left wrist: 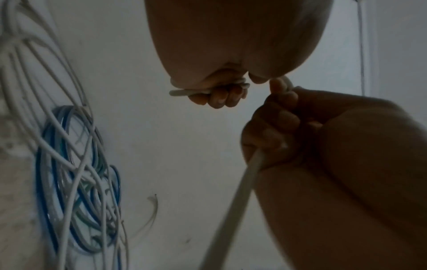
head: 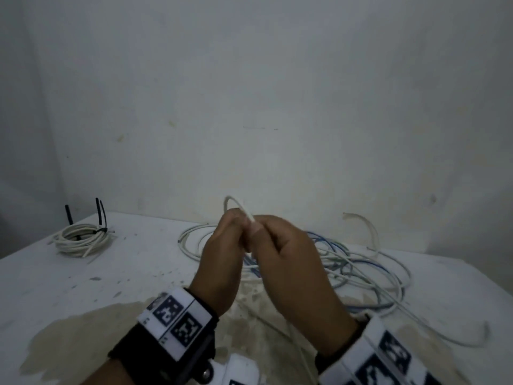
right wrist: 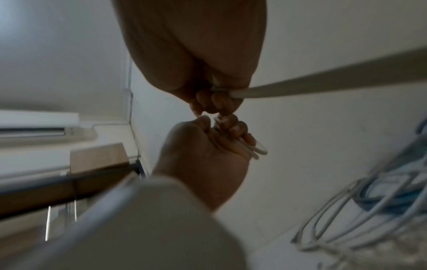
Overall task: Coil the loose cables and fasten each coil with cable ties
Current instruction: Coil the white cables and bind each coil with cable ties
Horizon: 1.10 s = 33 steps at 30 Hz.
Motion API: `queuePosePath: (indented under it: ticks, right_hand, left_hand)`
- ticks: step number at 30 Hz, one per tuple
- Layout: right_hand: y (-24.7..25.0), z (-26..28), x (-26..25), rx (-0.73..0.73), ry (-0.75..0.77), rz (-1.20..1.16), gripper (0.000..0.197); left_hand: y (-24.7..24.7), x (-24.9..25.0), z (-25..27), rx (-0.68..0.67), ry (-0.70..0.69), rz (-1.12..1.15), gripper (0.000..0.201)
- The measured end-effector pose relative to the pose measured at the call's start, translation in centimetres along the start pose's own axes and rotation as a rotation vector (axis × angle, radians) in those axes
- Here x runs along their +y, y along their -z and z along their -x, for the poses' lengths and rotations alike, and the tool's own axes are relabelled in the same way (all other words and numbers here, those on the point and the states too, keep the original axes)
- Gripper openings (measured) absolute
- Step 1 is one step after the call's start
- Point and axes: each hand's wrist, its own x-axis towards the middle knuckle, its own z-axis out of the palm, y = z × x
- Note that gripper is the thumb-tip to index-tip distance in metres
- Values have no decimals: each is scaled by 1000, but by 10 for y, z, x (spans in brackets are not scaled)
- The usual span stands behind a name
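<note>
Both hands are raised above the table and meet at its middle, gripping one white cable point(head: 242, 207). My left hand point(head: 222, 245) curls its fingers point(left wrist: 217, 98) round a short folded end of the cable point(right wrist: 258, 150), which loops up above the fists. My right hand point(head: 283, 245) grips the same cable point(right wrist: 323, 85) just beside it; the long run point(left wrist: 233, 206) trails down toward me. A tangle of loose white and blue cables point(head: 361, 273) lies on the table behind and to the right of the hands.
A finished white coil point(head: 80, 238) bound with black cable ties point(head: 100, 218) lies at the table's far left. The white table point(head: 138, 273) has a brownish stain near the front. A white wall stands close behind the table's far edge.
</note>
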Motion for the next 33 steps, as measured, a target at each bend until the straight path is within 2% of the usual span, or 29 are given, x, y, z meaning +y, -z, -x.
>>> queuePosePath:
  ticks: [3, 6, 8, 11, 14, 17, 19, 21, 22, 23, 25, 27, 29, 31, 33]
  right_hand:
    - [-6, 7, 4, 46, 92, 102, 27]
    - [6, -1, 13, 200, 94, 120, 25]
    - [11, -5, 18, 232, 138, 228, 29]
    - [1, 2, 16, 115, 187, 415, 31]
    - [-12, 13, 17, 108, 235, 563, 31]
    - [-15, 19, 17, 45, 192, 344, 40]
    - [-14, 27, 17, -65, 125, 261, 33]
    - [-11, 32, 24, -214, 48, 277, 14]
    - [-9, 35, 29, -279, 18, 304, 14]
    - [-8, 36, 36, -334, -13, 359, 23]
    - [-3, 34, 53, -347, -89, 431, 28]
    - [5, 28, 63, -281, -229, 297, 25]
    - [14, 18, 63, -192, -455, -207, 34]
    - [22, 8, 57, -102, -527, -712, 37]
    - [28, 3, 51, -63, -501, -876, 37]
  left_hand:
    - [1, 7, -1, 5, 180, 373, 37]
    - [0, 9, 1, -34, 130, 357, 39]
    - [-2, 8, 2, -67, 113, 280, 43]
    - [-5, 6, 2, -105, 147, 206, 46]
    - [-5, 7, 1, -61, 159, 205, 31]
    - [-1, 15, -5, -46, 170, 297, 26]
    - [3, 22, -9, -107, 200, 396, 30]
    - [8, 30, -12, -170, 216, 481, 31]
    - [10, 33, -14, -200, 222, 511, 31]
    - [13, 37, -16, -230, 230, 532, 30]
    - [19, 44, -18, -266, 252, 544, 30]
    - [24, 48, -19, -284, 287, 522, 31]
    - [26, 48, -17, -297, 334, 492, 31]
    - [24, 45, -14, -306, 380, 465, 32]
    - [19, 41, -11, -294, 394, 425, 34]
